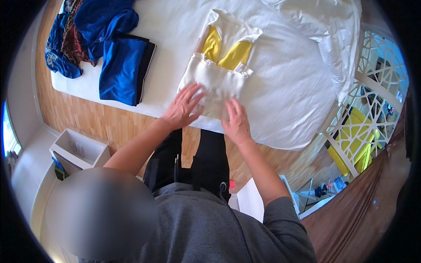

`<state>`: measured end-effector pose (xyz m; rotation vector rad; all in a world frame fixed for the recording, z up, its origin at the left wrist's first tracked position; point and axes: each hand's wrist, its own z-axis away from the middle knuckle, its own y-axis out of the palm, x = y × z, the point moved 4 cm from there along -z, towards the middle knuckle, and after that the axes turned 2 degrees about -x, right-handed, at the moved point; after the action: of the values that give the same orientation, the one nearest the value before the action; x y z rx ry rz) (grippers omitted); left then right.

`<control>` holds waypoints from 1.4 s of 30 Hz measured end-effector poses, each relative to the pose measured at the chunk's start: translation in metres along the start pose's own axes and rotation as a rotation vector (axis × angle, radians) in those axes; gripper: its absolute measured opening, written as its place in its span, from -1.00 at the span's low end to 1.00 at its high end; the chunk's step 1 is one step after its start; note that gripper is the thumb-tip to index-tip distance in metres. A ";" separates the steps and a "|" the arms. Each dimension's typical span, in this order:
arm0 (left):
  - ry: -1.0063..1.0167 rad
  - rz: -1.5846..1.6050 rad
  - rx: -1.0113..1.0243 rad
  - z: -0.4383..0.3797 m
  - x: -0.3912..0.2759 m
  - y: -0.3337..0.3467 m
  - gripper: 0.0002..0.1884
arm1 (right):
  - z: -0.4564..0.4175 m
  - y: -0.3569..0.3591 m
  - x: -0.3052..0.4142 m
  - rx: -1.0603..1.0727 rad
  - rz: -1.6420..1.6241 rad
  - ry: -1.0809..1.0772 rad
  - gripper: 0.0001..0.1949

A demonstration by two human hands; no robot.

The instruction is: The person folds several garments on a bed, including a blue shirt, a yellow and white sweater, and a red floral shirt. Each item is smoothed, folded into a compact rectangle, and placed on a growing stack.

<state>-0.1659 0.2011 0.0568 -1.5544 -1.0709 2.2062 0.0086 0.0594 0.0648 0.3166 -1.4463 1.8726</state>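
A white knit garment with ribbed edging (213,74) lies on the bed (279,85) straight in front of me. Its yellow sleeves (234,54) are turned inward, and the ribbed lower end is folded up over part of them. My left hand (184,107) is at the garment's near left side, palm down with fingers spread. At its near right side is my right hand (237,121), fingers apart and slightly bent. Both hands are a little blurred, so firm contact with the cloth cannot be made out. Neither hand holds anything visible.
Folded blue trousers (121,70) lie to the left, beside a heap of blue and patterned clothes (98,26). A white quilt (322,36) covers the far right corner. Off the bed are a white open box (80,149), a white lattice screen (371,108) and a brown curtain (358,203).
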 end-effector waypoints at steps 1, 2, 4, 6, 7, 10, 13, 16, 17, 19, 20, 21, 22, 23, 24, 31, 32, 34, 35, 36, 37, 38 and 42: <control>-0.020 -0.043 -0.054 -0.012 0.007 -0.003 -0.26 | -0.008 -0.007 0.001 -0.055 -0.001 0.011 -0.46; -0.039 -0.086 -0.108 -0.026 0.013 -0.006 -0.26 | -0.021 -0.012 -0.001 -0.110 -0.001 0.023 -0.43; -0.058 -0.146 -0.170 -0.057 0.028 -0.006 -0.29 | -0.051 -0.014 -0.010 -0.196 -0.014 0.016 -0.44; -0.063 -0.181 -0.179 -0.085 0.046 -0.003 -0.34 | -0.080 -0.011 -0.020 -0.252 -0.046 -0.020 -0.51; -0.094 -0.171 -0.122 -0.097 0.050 -0.005 -0.37 | -0.091 -0.011 -0.026 -0.200 -0.044 0.013 -0.56; -0.184 -0.143 0.004 -0.133 0.060 -0.022 -0.52 | -0.126 -0.022 -0.049 -0.040 -0.125 0.200 -0.74; -0.249 -0.044 -0.183 -0.172 0.077 -0.046 -0.48 | -0.160 -0.066 -0.056 -0.291 -0.096 0.295 -0.69; -0.223 -0.111 -0.297 -0.215 0.094 -0.067 -0.41 | -0.204 -0.087 -0.086 -0.450 -0.142 0.265 -0.52; -0.213 -0.147 -0.299 -0.228 0.099 -0.070 -0.35 | -0.219 -0.090 -0.095 -0.430 -0.141 0.274 -0.47; -0.258 -0.104 -0.259 -0.250 0.109 -0.066 -0.30 | -0.238 -0.090 -0.099 -0.328 -0.147 0.320 -0.39; -0.252 -0.121 -0.248 -0.256 0.113 -0.064 -0.32 | -0.245 -0.090 -0.097 -0.249 -0.154 0.355 -0.35; -0.246 -0.137 -0.238 -0.262 0.118 -0.061 -0.35 | -0.251 -0.086 -0.096 -0.171 -0.160 0.389 -0.32; -0.240 -0.153 -0.229 -0.267 0.122 -0.059 -0.37 | -0.254 -0.083 -0.098 -0.229 -0.141 0.361 -0.36; -0.273 -0.146 -0.202 -0.271 0.129 -0.057 -0.41 | -0.256 -0.080 -0.101 -0.193 -0.227 0.395 -0.40; -0.308 -0.139 -0.173 -0.274 0.133 -0.055 -0.45 | -0.257 -0.078 -0.103 -0.154 -0.313 0.431 -0.44; -0.099 0.042 -0.215 -0.228 0.102 -0.080 -0.63 | -0.203 -0.103 -0.082 -0.215 -0.503 0.447 -0.67; -0.067 0.040 -0.199 -0.213 0.094 -0.085 -0.65 | -0.190 -0.105 -0.075 -0.251 -0.473 0.340 -0.70; 0.008 0.043 -0.166 -0.182 0.060 -0.098 -0.66 | -0.156 -0.111 -0.064 -0.328 -0.403 0.131 -0.74; 0.086 0.001 -0.172 -0.165 0.045 -0.098 -0.66 | -0.138 -0.111 -0.055 -0.336 -0.334 0.021 -0.73; 0.161 -0.045 -0.177 -0.147 0.032 -0.097 -0.66 | -0.121 -0.110 -0.045 -0.342 -0.271 -0.091 -0.72; 0.239 -0.091 -0.185 -0.130 0.019 -0.096 -0.66 | -0.106 -0.107 -0.036 -0.350 -0.203 -0.205 -0.70; 0.256 -0.108 -0.163 -0.111 0.012 -0.090 -0.65 | -0.091 -0.100 -0.031 -0.323 -0.170 -0.251 -0.70; 0.272 -0.122 -0.082 -0.047 0.000 -0.059 -0.75 | -0.040 -0.059 -0.018 -0.227 -0.055 -0.392 -0.69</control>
<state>-0.1368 0.2629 0.0891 -1.7139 -1.1482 1.8295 0.0707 0.0937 0.0838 0.6317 -1.8713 1.6407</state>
